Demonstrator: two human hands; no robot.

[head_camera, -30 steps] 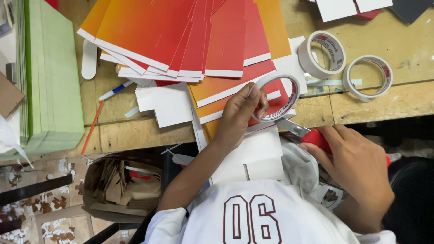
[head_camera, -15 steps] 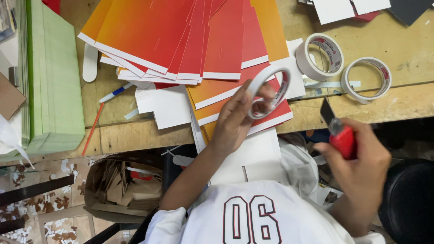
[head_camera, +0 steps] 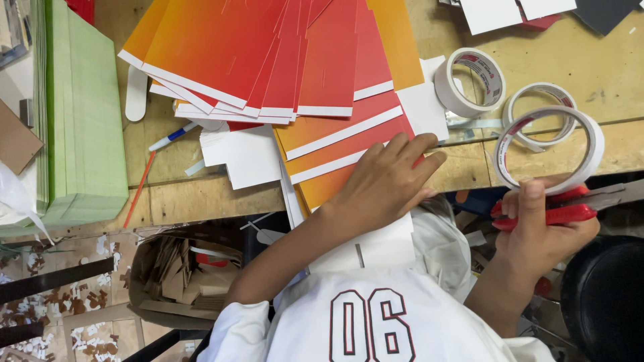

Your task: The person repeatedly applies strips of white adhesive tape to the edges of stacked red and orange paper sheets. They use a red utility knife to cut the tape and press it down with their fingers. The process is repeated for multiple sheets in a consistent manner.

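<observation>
While the right hand (head_camera: 537, 231) grips it, the red cutter (head_camera: 550, 213) lies crosswise

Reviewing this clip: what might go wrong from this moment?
1. The right hand holds both the red cutter and a tape roll. That crowded grip may let one slip, and the cutter's metal end sits close to the fingers.
2. The orange sheets under the flat left hand overhang the table edge. If the hand lifts, they could slide off.
</observation>
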